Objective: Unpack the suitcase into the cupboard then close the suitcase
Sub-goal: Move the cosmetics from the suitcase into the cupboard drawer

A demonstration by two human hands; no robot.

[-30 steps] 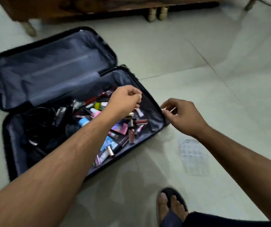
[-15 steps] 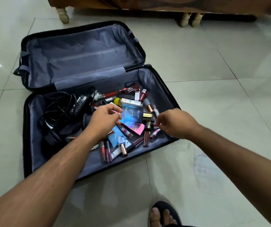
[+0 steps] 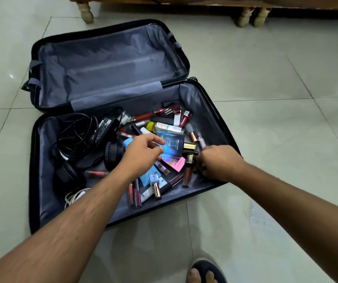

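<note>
With the suitcase lying open on the floor, the left hand, grip loose and empty, is hovering over the blue box to lift it, while the right hand's curled grip is hiding whatever it holds.

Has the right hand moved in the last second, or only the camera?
Yes. The right hand was outside the suitcase at its right rim; now it reaches inside, over the cosmetics by that rim.
</note>
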